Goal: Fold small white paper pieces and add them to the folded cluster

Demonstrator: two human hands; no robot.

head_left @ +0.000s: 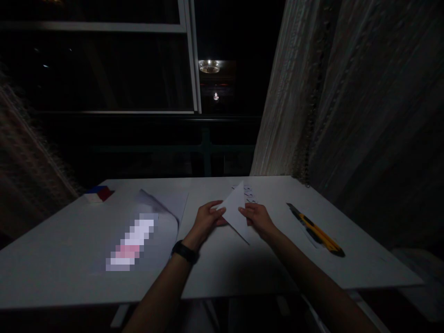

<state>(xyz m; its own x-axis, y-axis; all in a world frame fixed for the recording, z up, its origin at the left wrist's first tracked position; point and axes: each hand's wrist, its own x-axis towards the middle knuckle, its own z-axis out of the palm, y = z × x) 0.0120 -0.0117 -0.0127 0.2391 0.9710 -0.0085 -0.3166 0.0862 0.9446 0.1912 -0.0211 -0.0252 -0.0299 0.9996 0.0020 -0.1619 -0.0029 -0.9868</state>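
Note:
A folded white sheet of paper (236, 209), triangular in outline, is held above the table between both hands. My left hand (209, 217) pinches its left corner, thumb on top and fingers underneath. On the other side my right hand (257, 217) grips the right edge, its thumb on the paper's face. One point of the triangle aims away from me, another down toward me. Behind the paper, some dark handwritten marks (250, 193) show on the far side; what they are written on is partly hidden.
A yellow and black utility knife (317, 231) lies at the right of the white table (222, 273). To the left are loose paper sheets (169, 203) with a curled edge and a blurred-out bright patch (130, 245). A coloured cube (98, 194) sits at the far left. Curtains (287, 92) flank a dark window.

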